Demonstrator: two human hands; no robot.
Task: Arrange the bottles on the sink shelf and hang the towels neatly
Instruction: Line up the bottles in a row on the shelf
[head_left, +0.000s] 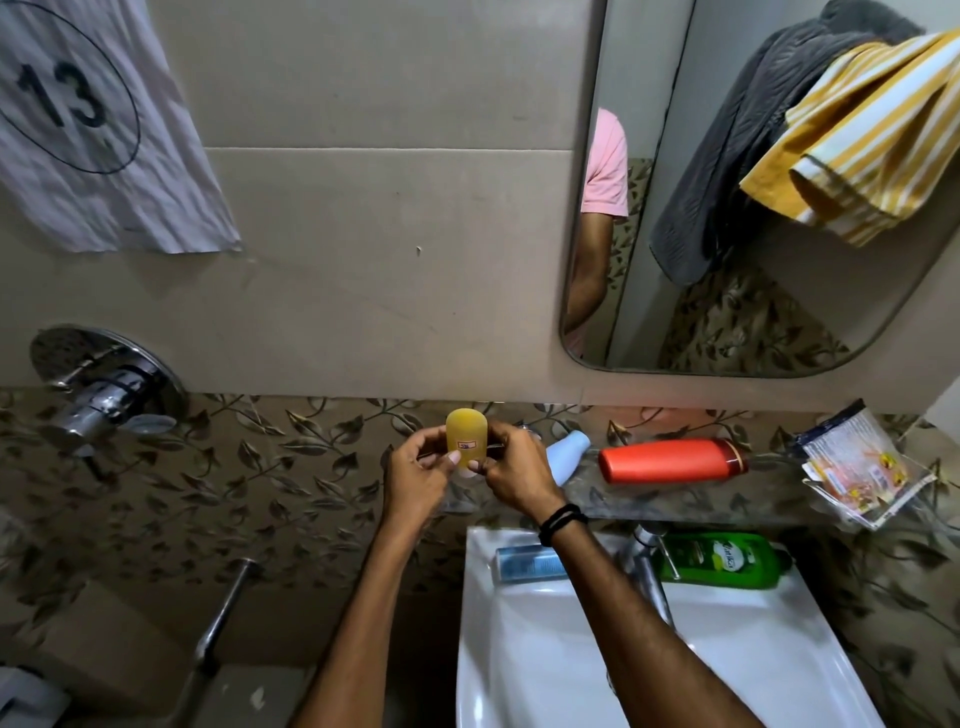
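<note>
A small yellow bottle (466, 435) stands upright at the left end of the glass sink shelf (670, 493), gripped from both sides by my left hand (418, 475) and my right hand (511, 475). A pale blue bottle (566, 454) and an orange-red bottle (672, 461) lie on their sides on the shelf. On the sink rim, a blue tube (527, 564) and a green bottle (724, 560) lie flat. A grey towel (748, 130) and a yellow striped towel (872, 140) hang bunched at the upper right.
A white sink (524, 670) with a chrome tap (647, 569) is below the shelf. Packets sit in a clear holder (860, 470) at the right. A shower mixer (106, 387) is on the left wall, a white cloth marked 13 (88, 119) above it, and a mirror (727, 312).
</note>
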